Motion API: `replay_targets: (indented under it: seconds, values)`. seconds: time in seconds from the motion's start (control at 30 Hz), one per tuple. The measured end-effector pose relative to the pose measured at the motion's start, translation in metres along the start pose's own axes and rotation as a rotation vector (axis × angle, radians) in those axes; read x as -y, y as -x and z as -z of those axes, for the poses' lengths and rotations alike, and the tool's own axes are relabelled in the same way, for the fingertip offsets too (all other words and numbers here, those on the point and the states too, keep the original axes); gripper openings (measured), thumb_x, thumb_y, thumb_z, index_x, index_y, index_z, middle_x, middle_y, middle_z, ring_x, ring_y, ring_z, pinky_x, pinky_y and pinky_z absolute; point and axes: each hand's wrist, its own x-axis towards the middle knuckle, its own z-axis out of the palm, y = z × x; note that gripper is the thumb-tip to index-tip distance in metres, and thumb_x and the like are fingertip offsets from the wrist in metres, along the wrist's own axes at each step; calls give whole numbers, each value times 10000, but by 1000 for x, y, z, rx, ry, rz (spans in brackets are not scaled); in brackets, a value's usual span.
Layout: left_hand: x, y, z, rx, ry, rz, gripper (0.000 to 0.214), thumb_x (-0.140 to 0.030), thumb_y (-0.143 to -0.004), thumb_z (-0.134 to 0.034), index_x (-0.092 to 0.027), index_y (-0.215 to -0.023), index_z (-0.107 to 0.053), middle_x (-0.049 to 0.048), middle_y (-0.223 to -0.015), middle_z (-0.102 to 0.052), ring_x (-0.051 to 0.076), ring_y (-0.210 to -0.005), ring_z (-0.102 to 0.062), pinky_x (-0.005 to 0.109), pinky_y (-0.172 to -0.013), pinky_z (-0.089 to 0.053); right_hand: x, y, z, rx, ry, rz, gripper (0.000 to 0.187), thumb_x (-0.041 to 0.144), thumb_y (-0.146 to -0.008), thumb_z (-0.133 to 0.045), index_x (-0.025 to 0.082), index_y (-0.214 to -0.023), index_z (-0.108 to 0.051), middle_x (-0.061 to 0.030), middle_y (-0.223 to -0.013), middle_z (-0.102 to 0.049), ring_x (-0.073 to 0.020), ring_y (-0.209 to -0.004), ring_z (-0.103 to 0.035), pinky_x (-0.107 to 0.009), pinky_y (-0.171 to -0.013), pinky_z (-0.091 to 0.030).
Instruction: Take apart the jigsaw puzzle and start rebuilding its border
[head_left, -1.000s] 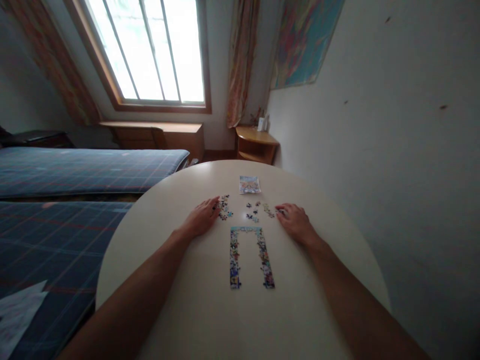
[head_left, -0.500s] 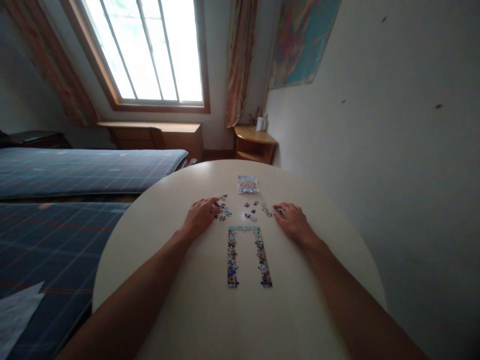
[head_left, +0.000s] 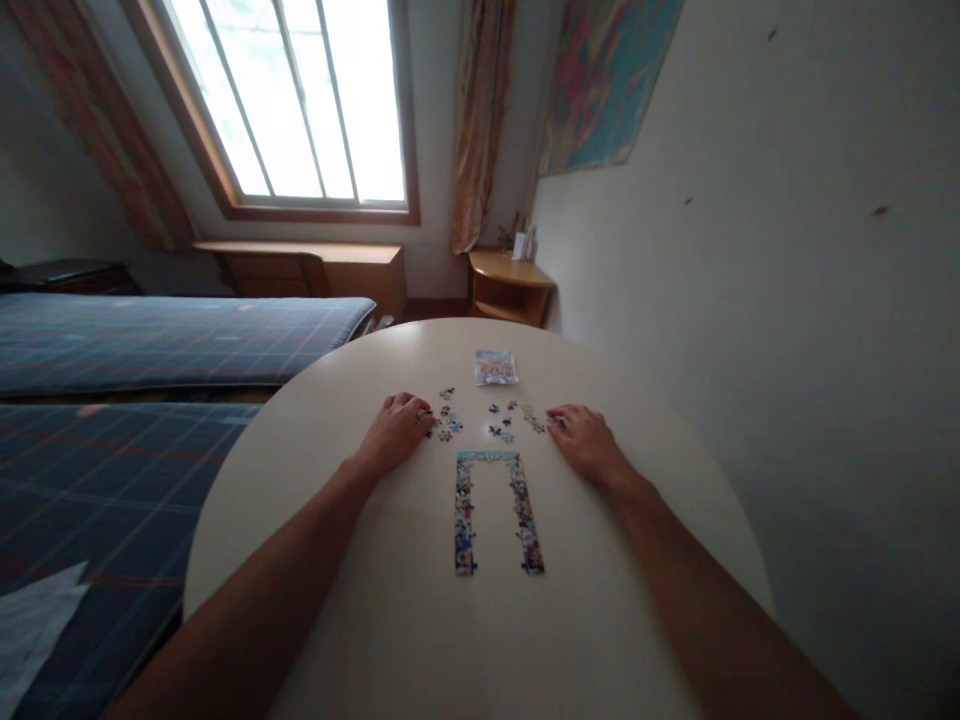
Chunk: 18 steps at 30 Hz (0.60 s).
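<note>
A partly joined jigsaw frame (head_left: pixel 491 508), shaped like an upside-down U, lies in the middle of the round pale table (head_left: pixel 420 620). Loose puzzle pieces (head_left: pixel 446 424) are scattered just beyond it. My left hand (head_left: pixel 394 434) rests on the table with its fingers curled, fingertips pinched at the left cluster of loose pieces. My right hand (head_left: pixel 586 440) lies palm down with its fingers bent onto the right group of pieces (head_left: pixel 535 419). A small picture card (head_left: pixel 495 367) lies farther back.
Two beds with blue plaid covers (head_left: pixel 150 340) stand to the left of the table. A wooden corner shelf (head_left: pixel 510 285) and a low wooden bench under the window (head_left: pixel 300 265) stand behind. A white wall runs close along the right.
My left hand has drawn back a little and its fingers have curled in at the left pieces. The right hand has stayed in place.
</note>
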Motion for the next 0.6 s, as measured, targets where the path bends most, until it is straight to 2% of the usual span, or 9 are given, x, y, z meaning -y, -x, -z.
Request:
replay_targets:
  seconds: [0.13,0.27,0.4,0.53,0.6]
  values:
    - [3,0,0,-12,17,28,199,-328,-878,-588,-161,-931,-682,119,-1076,-637,289,-1100,-531,419,-1033,-393,0,0,0,4,4,1,306,273,-909,-521,166,-1156,-667,-123,-1258,-646,-249,-1189,-552,-396,-1050,-348]
    - [7,-3,-2,-18,47,46,158,-320,-855,-620,-176,-896,-669,105,-1058,-644,282,-1089,-536,418,-1020,-399,0,1,1,5,1,7,305,269,-904,-525,171,-1155,-670,-123,-1259,-645,-251,-1187,-554,-397,-1054,-346]
    - [8,-3,-2,-31,89,59,163,-319,-831,-653,-175,-907,-658,104,-1034,-664,286,-1088,-541,403,-981,-423,0,1,1,2,-5,6,307,280,-904,-525,172,-1152,-671,-120,-1257,-646,-255,-1189,-554,-405,-1055,-350]
    - [2,-1,4,-27,154,64,137,-284,-829,-656,-198,-935,-672,58,-900,-710,252,-975,-607,365,-912,-456,-1,1,0,-7,-18,7,314,273,-895,-538,156,-1152,-675,-130,-1249,-650,-270,-1194,-556,-428,-1062,-355]
    - [-3,0,7,-33,194,76,169,-270,-841,-638,-210,-991,-690,49,-898,-726,238,-937,-635,356,-889,-466,-1,1,0,-18,-32,9,317,271,-886,-551,147,-1149,-676,-136,-1242,-655,-276,-1187,-563,-437,-1064,-361]
